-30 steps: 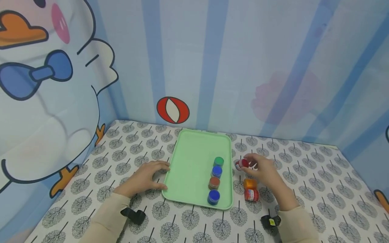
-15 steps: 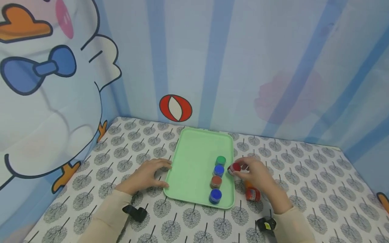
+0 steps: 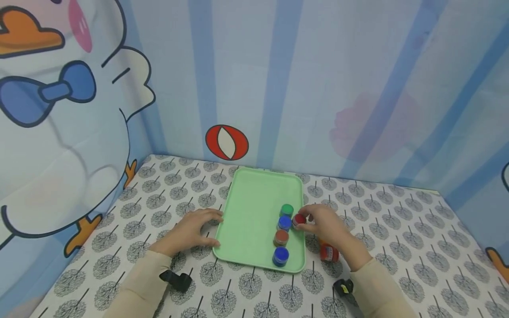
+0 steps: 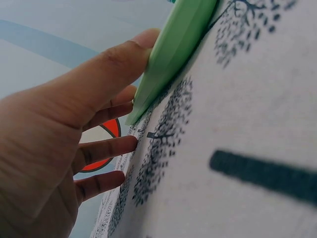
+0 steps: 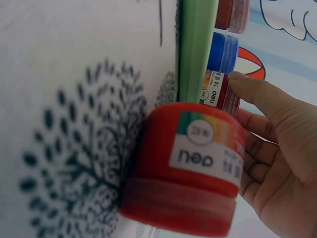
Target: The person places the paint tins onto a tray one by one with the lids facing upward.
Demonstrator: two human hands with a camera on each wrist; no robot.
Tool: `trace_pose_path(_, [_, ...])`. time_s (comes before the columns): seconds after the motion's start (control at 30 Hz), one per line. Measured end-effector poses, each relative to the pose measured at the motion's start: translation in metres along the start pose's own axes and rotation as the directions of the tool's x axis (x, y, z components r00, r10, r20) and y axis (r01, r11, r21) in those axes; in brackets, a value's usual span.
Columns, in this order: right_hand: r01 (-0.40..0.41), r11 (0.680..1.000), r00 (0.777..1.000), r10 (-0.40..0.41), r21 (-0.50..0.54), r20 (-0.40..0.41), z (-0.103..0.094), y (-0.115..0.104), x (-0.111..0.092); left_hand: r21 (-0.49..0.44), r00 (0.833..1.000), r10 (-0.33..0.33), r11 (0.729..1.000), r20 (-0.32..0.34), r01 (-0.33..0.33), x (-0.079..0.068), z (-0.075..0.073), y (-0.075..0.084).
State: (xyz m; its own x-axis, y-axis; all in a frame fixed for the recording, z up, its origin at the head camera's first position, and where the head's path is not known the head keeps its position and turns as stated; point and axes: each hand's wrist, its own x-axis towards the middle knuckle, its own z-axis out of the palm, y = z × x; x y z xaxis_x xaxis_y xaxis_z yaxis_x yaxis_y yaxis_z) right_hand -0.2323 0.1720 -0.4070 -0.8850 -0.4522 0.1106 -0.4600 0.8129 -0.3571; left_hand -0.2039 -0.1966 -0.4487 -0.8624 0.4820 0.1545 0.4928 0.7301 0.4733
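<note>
Pinching the dark-red jar (image 3: 299, 221), the right hand (image 3: 324, 224) has brought it inside the green tray (image 3: 248, 194) beside the farther blue jar (image 3: 284, 223), making five there; the left hand (image 3: 192, 229) rests spread at the edge

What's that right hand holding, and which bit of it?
The right hand pinches a dark red jar by its lid, between thumb and fingers.

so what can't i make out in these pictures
Orange jar, head view: mostly hidden by the right hand.
Label of the red jar, head view: too small to read.
Dark red jar, right wrist view: partly covered by the right hand and red jar.
Brown jar, right wrist view: cut off by the top edge.
</note>
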Motion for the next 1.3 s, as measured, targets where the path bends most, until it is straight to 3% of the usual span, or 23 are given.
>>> trace_pose_path(0.5, [-0.028, 0.999, 0.997, 0.030, -0.028, 0.064, 0.003, -0.004, 0.008, 0.006, 1.000, 0.000, 1.000, 0.001, 0.000, 0.001, 0.002, -0.001])
trace_pose_path(1.0, [-0.019, 0.998, 0.998, 0.023, -0.065, 0.060, -0.011, 0.001, 0.004, 0.019, 1.000, 0.003, 1.000, 0.003, -0.003, 0.000, 0.000, 0.001])
trace_pose_path(1.3, [-0.040, 0.999, 0.999, 0.040, -0.018, 0.037, -0.019, 0.009, -0.004, 0.005, 1.000, 0.004, 1.000, 0.001, -0.004, 0.000, -0.001, 0.001])
